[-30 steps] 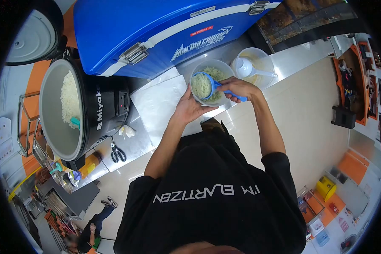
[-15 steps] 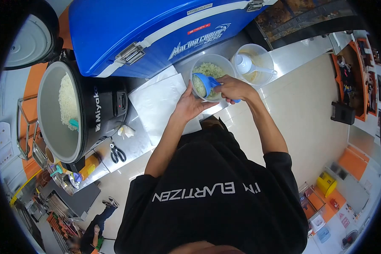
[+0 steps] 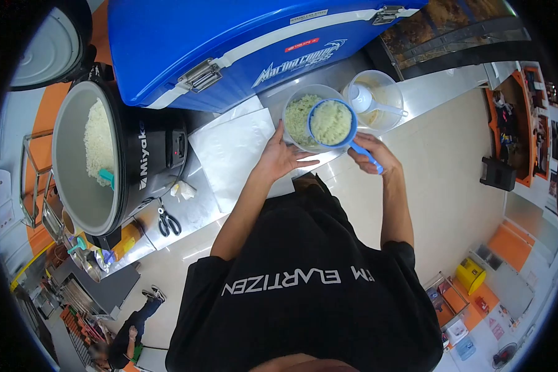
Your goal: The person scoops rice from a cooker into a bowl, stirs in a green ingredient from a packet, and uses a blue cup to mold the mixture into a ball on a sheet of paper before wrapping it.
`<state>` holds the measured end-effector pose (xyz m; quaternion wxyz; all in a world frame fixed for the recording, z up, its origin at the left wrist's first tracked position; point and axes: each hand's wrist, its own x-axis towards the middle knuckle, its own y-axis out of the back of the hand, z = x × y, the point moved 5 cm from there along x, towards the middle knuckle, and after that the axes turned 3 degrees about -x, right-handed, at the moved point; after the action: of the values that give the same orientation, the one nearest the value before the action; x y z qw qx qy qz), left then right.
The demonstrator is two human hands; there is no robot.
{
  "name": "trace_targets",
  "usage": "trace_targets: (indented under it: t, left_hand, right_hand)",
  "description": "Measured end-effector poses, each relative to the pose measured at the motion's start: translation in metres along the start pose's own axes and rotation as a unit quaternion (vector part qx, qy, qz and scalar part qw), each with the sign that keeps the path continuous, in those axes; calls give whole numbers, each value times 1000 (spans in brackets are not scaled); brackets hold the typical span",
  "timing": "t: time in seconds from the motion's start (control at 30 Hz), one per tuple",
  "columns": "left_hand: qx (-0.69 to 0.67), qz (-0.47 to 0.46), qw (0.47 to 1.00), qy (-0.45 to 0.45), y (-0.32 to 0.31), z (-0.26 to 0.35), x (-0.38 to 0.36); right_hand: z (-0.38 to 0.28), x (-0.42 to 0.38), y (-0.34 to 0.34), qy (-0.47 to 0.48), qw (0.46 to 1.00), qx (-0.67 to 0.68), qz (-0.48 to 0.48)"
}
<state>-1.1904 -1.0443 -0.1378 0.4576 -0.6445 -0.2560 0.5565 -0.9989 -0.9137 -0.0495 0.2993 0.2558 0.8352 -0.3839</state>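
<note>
My right hand [image 3: 372, 152] is closed round the handle of a blue scoop [image 3: 358, 150]. Pale greenish rice [image 3: 330, 123] heaps in the scoop's round cup, which is over the right part of a clear plastic tub [image 3: 286, 102]. More of that rice [image 3: 300, 115] lies in the tub. Against the tub's near left side, my left hand [image 3: 281, 158] cups it, thumb up the wall and fingers stretched along the near side. Just right of it stands a second clear tub [image 3: 398, 93], with a white ladle [image 3: 363, 99] and a brownish substance inside.
White paper sheets [image 3: 229, 155] lie left of my left hand. A black rice cooker [image 3: 158, 167] holds white rice [image 3: 98, 139] and a teal utensil. Behind stands a blue cooler box [image 3: 186, 37]. Scissors [image 3: 167, 222] lie near the counter edge. Another person [image 3: 127, 338] is at lower left.
The blue scoop has come up out of the tub, level and full of rice. My right hand has moved right and down with it. My left hand stays at the tub.
</note>
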Motion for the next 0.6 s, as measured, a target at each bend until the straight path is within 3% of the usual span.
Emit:
trace_targets:
  t: [0.1, 0.23, 0.3, 0.37, 0.43, 0.6]
  left_hand:
    - [11, -4, 1000, 28, 16, -5, -2]
    - [57, 57, 997, 6, 21, -1, -17]
    - [86, 116, 989, -32, 22, 5, -33]
    - [104, 104, 988, -46, 38, 4, -37]
    - [129, 84, 986, -61, 39, 9, -33]
    - [235, 139, 954, -122, 25, 12, -34]
  right_hand:
    - [33, 23, 9, 28, 997, 64, -30]
    - [30, 7, -9, 66, 994, 86, -31]
    - [22, -5, -15, 56, 995, 76, -11]
    - [22, -7, -9, 62, 993, 92, 44]
    - [15, -10, -15, 70, 995, 66, 19]
    - [19, -24, -8, 94, 987, 113, 72]
